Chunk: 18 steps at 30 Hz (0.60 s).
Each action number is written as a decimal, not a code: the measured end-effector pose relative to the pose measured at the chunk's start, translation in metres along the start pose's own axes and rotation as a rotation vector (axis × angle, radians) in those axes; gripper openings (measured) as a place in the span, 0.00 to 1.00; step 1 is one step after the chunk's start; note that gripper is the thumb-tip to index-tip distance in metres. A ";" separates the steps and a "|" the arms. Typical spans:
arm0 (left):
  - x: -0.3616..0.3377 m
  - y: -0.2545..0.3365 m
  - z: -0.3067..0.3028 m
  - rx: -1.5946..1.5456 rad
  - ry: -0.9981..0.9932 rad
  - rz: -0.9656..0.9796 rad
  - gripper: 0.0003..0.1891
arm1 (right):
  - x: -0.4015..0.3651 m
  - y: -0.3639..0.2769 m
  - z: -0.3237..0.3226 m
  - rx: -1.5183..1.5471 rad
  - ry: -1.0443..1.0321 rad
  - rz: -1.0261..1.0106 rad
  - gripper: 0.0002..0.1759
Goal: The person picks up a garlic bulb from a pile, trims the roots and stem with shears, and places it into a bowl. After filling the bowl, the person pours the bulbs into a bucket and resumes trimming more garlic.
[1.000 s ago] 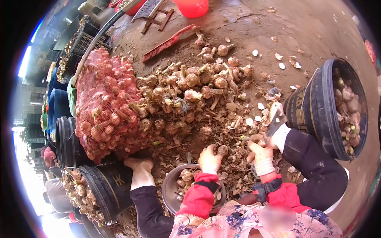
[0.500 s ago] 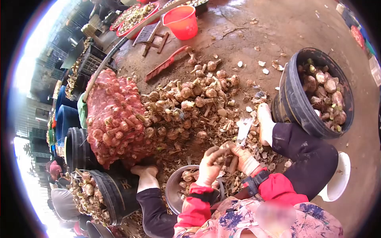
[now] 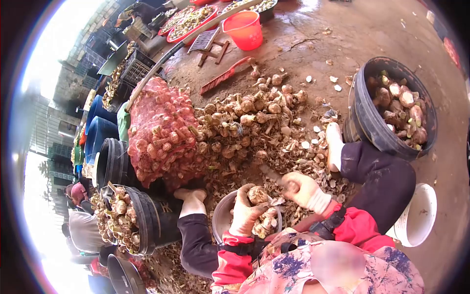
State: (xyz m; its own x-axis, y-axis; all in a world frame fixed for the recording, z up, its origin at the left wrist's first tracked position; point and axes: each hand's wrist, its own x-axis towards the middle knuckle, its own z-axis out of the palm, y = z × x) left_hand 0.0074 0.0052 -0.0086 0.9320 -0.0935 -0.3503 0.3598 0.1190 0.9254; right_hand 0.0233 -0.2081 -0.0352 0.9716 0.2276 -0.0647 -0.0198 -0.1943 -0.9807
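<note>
My left hand (image 3: 245, 213), in a pale, soiled glove, is curled around a garlic bulb (image 3: 257, 195) above a grey basin (image 3: 218, 215) between my legs. More bulbs (image 3: 267, 223) lie in that basin, partly covered by the hand. Gloved as well, my right hand (image 3: 306, 193) grips a knife; its blade (image 3: 270, 173) points up and left and is smeared by motion. Cut stalks and dry skins (image 3: 293, 208) cover the ground beneath the right hand. Beyond both hands spreads a heap of untrimmed garlic (image 3: 245, 110).
A red mesh sack (image 3: 164, 132) full of garlic stands left of the heap. Black buckets of garlic stand at left (image 3: 147, 220) and right (image 3: 360, 117). A white bucket (image 3: 433, 215) is by my right knee. Farther off are a red brush (image 3: 225, 77), a stool (image 3: 213, 46) and a red bucket (image 3: 245, 32).
My hands were close together over the scraps and are now apart. The left has come down over the basin with the bulb; the knife has swung left. The view has shifted slightly.
</note>
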 end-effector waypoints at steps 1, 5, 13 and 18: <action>0.003 -0.011 -0.003 0.145 0.083 0.046 0.39 | -0.003 0.008 0.006 -0.237 -0.035 -0.109 0.15; -0.007 -0.007 0.000 0.282 0.020 0.109 0.37 | -0.010 -0.009 0.021 -0.549 -0.283 0.023 0.15; -0.010 -0.011 0.006 -0.183 0.026 -0.026 0.30 | -0.005 0.011 0.031 -0.677 -0.333 0.046 0.15; -0.015 -0.023 0.018 -0.167 0.140 -0.035 0.30 | 0.000 0.037 0.031 -0.666 -0.272 -0.096 0.11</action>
State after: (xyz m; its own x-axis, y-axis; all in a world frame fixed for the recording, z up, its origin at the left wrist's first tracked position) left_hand -0.0155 -0.0142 -0.0225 0.9116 0.0364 -0.4095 0.3839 0.2811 0.8796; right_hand 0.0152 -0.1859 -0.0768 0.8668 0.4858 -0.1123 0.2952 -0.6816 -0.6696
